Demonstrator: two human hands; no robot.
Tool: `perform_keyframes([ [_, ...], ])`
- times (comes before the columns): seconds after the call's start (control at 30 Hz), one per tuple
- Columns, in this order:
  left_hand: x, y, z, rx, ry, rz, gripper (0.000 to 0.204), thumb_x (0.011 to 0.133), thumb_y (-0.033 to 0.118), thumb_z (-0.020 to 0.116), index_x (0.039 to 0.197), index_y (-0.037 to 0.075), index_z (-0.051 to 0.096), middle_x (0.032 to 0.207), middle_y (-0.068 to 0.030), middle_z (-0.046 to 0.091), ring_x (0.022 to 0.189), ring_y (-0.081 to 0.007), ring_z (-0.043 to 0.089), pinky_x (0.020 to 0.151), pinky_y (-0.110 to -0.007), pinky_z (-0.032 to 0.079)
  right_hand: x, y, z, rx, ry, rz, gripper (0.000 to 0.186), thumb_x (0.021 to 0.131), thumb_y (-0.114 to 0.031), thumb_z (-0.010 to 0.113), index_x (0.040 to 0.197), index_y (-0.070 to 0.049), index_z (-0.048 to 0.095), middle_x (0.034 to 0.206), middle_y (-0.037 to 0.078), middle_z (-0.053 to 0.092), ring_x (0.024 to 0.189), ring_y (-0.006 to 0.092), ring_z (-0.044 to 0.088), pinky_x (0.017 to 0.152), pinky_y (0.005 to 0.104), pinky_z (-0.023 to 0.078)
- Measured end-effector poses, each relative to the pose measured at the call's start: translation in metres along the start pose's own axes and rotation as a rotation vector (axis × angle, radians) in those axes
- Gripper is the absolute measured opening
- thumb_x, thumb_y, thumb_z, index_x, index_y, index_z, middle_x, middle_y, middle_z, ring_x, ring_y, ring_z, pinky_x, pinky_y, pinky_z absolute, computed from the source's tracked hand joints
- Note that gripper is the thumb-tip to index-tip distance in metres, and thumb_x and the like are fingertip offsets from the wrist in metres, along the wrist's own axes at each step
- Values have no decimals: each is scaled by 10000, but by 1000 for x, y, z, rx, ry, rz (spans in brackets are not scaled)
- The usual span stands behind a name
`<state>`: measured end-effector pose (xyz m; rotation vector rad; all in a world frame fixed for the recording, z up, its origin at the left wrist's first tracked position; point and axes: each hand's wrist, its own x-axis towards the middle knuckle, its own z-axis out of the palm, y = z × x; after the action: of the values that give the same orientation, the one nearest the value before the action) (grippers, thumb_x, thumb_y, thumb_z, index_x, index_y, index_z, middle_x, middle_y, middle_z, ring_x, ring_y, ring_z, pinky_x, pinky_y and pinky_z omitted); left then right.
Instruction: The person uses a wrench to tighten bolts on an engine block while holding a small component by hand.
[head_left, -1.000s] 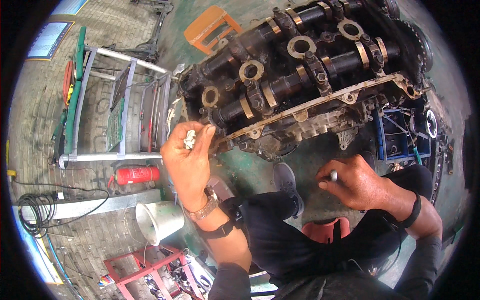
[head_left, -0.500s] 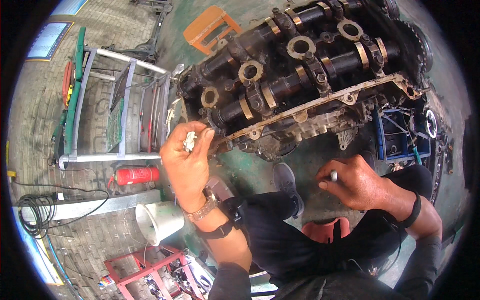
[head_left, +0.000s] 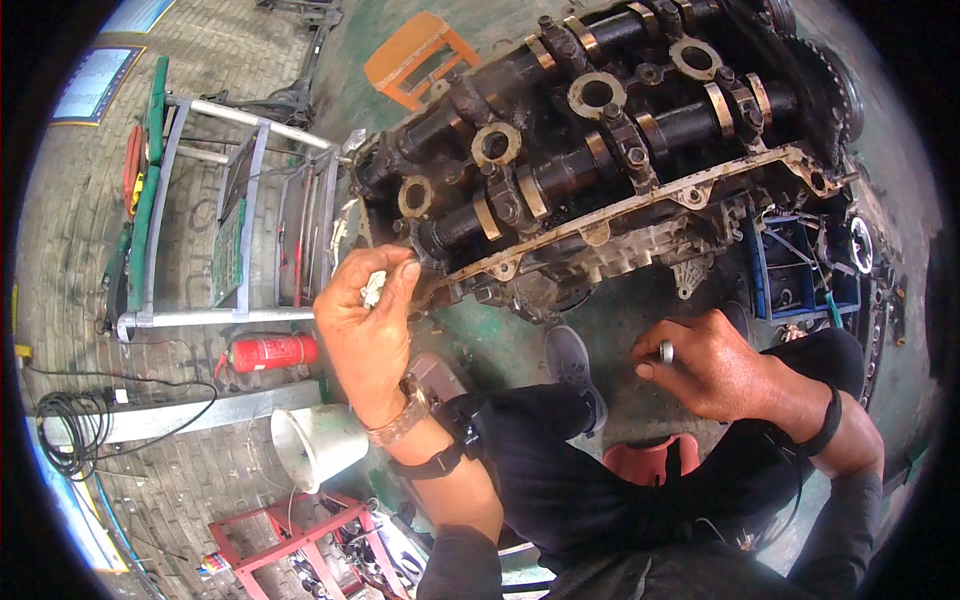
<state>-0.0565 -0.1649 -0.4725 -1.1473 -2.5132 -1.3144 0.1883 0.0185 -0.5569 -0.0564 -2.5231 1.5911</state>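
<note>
My left hand (head_left: pixel 365 335) is raised at the near left corner of an oily engine cylinder head (head_left: pixel 640 207). Its thumb and fingers are closed around a crumpled white scrap (head_left: pixel 374 289), perhaps paper or cloth. Two dark camshafts (head_left: pixel 560 178) run along the top of the head under bolted bearing caps (head_left: pixel 633 157). Apart from the engine, over my right knee, my right hand (head_left: pixel 720 365) is curled around a small metal piece. Only the round, shiny end (head_left: pixel 667 352) of that piece shows; my fingers hide the rest.
An orange wooden stool (head_left: pixel 405 62) stands beyond the engine. To the left are a metal frame rack (head_left: pixel 215 317), a red fire extinguisher (head_left: pixel 270 352) and a white bucket (head_left: pixel 330 455). A blue parts crate (head_left: pixel 765 275) sits at right, and a red metal stand (head_left: pixel 290 545) at lower left.
My left hand has shifted slightly left with the white scrap still in its fingers. My right hand stays in place, holding the metal piece.
</note>
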Motion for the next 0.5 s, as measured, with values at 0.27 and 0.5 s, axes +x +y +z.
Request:
perform_keyframes([
  [0.27,11,-10,3,-136,324,-253,92,861,52,741,926,0,702,784,32,618,665,-67,494,626,-241,433,1,1,3,2,27,-20,122,856,-69,688,952,-22,631,814,147,682,727,343,682,620,394,531],
  [0.5,26,-16,6,23,140,33,147,844,1,700,990,-23,703,964,-89,686,928,-164,622,870,-289,461,1,4,6,1,46,-4,110,866,-100,681,942,-40,628,766,147,663,696,364,662,594,425,509],
])
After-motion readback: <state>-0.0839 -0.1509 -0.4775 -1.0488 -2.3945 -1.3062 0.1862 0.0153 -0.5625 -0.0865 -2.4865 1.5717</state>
